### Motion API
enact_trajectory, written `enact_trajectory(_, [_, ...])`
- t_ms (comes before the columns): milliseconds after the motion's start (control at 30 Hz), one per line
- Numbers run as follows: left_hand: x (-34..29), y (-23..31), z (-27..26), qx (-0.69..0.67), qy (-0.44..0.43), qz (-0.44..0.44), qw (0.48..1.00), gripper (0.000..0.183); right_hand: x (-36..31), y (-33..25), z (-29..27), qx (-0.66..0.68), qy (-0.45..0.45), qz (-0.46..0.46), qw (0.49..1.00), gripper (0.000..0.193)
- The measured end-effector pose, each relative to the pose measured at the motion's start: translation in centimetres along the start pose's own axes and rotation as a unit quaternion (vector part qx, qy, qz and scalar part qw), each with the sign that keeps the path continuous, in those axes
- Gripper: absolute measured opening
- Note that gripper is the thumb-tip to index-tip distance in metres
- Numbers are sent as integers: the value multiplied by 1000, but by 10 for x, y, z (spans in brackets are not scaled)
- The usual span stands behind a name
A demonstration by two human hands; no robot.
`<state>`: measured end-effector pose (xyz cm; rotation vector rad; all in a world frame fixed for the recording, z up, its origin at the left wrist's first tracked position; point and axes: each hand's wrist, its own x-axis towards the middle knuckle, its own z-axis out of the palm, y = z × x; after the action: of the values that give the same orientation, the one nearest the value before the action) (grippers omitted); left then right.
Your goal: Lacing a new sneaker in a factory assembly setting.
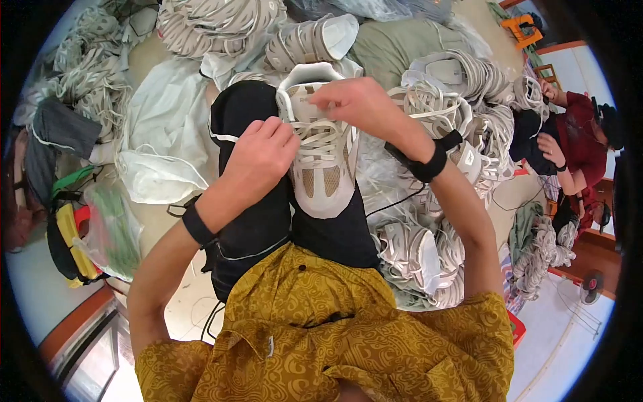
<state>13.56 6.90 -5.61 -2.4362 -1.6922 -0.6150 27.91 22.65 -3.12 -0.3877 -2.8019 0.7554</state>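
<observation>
A beige and white sneaker upper (325, 201) lies across my thighs, its toe toward me and its collar away. Pale laces (318, 143) criss-cross over its front. My left hand (263, 151) is closed, with bent fingers against the upper's left eyelet edge; whatever it pinches is hidden. Above the tongue (303, 97), my right hand (362, 107) has its thumb and fingers drawn together near the top eyelets. Its fingertips are slightly blurred, and I cannot make out what is between them.
Stacked shoe uppers (218, 23) lie ahead, with more laced uppers (479, 144) heaped at my right. A white plastic sack (167, 110) lies to the left, near a bag of green strips (110, 231). Another person in a dark red top (579, 137) sits at far right.
</observation>
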Motion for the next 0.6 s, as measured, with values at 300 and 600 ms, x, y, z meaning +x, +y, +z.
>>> enact_trajectory(300, [-1, -16, 7, 14, 38, 13, 999, 14, -8, 3, 13, -74, 1, -21, 997, 21])
enact_trajectory(600, [0, -17, 10, 35, 68, -15, 997, 8, -15, 10, 4, -49, 89, -33, 994, 22])
